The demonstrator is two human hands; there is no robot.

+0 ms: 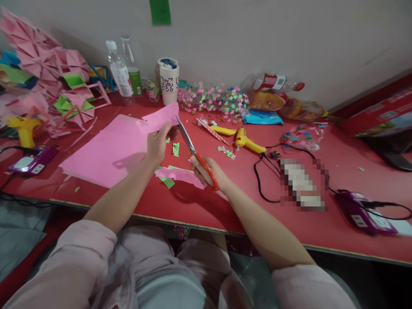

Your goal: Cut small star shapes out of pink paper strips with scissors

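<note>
The person sits close up to the red table (206, 216), pink sleeves (82, 253) rolled to the elbows and both forearms reaching over the edge. Just past that edge a torn-looking pink piece (182, 175) lies across some green scraps (168, 183). Above it the right hand (209, 171) is curled closed around the orange handles of the scissors (192, 149), whose blades point away toward the left hand (157, 143). That hand is pinched nearly closed, thumb and fingers gripping a pink strip (159, 119) up off the tabletop; the blade tips meet its right end, though I can't tell from here whether they bite into it. A stack of pink sheets (106, 150) spreads beside and under the left forearm. Off to the right of the scissors I see a small cluster of paper stars (226, 152), with a yellow glue gun (250, 142) near it and a yellow cutter (223, 130) a little beyond. Farther back, a long heap of pink and green stars (214, 101) stretches out next to a white cup (169, 81), and two upright bottles stand near the wall (225, 38), which bears a green paper (160, 12).
</note>
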